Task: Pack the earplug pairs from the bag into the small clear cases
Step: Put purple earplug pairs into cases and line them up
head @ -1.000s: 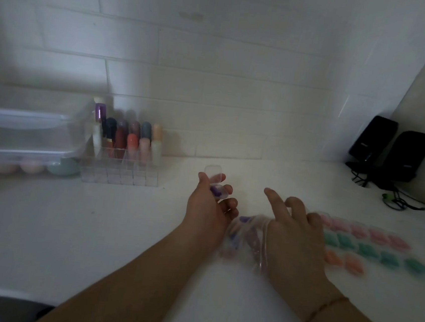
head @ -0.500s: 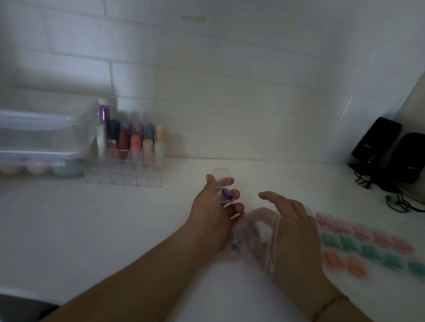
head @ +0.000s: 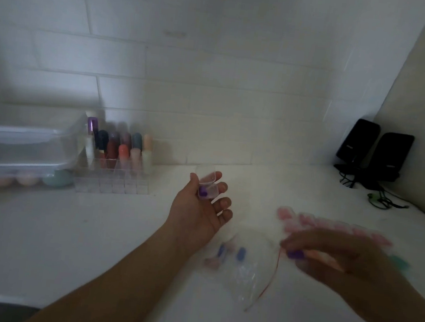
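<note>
A white counter (head: 41, 234) runs back to a wall of pale tiles (head: 215, 69), with a beige side wall at about two o'clock; the light is dim and the picture soft. At nine o'clock stands a clear lidded box (head: 24, 149) with pastel rounded shapes under it, and just beside it a clear rack of coloured tubes (head: 117, 158). At two o'clock, in the corner, sit two black speakers (head: 375, 151) with cables trailing on the counter.

The left hand (head: 200, 212) lies palm up near the centre, its thumb and fingertips holding a small clear case (head: 207, 186) with the lid raised and one purple earplug (head: 202, 192) inside. The clear bag (head: 242, 266) lies on the counter at five o'clock from that hand, a few blue and pink plugs showing through it. The right hand (head: 340, 260) (heavily blurred) is at four o'clock, pinching a second purple earplug (head: 295, 254) at its fingertips. Behind it, at three o'clock, are rows of filled cases (head: 330, 225), pink nearest the wall, a patch of green below.

Half a second ago the right hand lay over the bag's mouth; now it is out of the bag and off to the right with the plug. The left hand has turned more open, the case unchanged in its grasp.

Faint marks on the speakers are too small to read.
</note>
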`<act>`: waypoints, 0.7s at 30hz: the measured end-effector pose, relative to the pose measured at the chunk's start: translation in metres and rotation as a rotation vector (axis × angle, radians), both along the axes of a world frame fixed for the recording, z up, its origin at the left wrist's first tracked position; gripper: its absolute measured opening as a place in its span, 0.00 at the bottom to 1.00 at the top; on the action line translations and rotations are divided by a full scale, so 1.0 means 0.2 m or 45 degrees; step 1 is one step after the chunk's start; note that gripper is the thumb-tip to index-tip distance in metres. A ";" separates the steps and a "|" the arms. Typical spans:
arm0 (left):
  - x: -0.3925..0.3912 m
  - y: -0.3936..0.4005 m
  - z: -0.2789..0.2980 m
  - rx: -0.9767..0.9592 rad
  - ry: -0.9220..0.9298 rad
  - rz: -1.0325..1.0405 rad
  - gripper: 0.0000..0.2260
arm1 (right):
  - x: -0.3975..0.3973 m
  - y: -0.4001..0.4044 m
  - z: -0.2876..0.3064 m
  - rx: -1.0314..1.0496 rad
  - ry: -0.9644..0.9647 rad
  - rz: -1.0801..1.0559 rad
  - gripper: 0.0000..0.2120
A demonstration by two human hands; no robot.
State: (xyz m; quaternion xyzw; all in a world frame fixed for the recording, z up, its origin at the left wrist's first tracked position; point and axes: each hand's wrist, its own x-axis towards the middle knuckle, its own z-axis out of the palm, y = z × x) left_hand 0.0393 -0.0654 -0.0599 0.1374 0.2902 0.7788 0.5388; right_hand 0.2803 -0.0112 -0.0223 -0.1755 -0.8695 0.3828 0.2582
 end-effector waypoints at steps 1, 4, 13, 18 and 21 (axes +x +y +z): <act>0.01 0.00 0.03 0.017 0.018 -0.001 0.21 | 0.02 0.02 0.02 -0.142 0.136 0.012 0.10; 0.07 0.00 0.12 0.066 0.088 -0.003 0.22 | 0.04 0.08 0.06 -0.223 0.301 -0.013 0.16; 0.63 0.13 0.26 0.063 0.181 -0.313 0.23 | 0.19 0.17 0.10 -0.399 0.785 0.037 0.17; 0.80 0.20 0.11 -0.041 0.237 -0.280 0.24 | 0.29 0.19 0.05 -0.044 0.628 -0.242 0.12; 0.81 0.22 0.06 -0.050 0.222 -0.332 0.25 | 0.30 0.21 -0.02 0.386 0.420 -0.362 0.06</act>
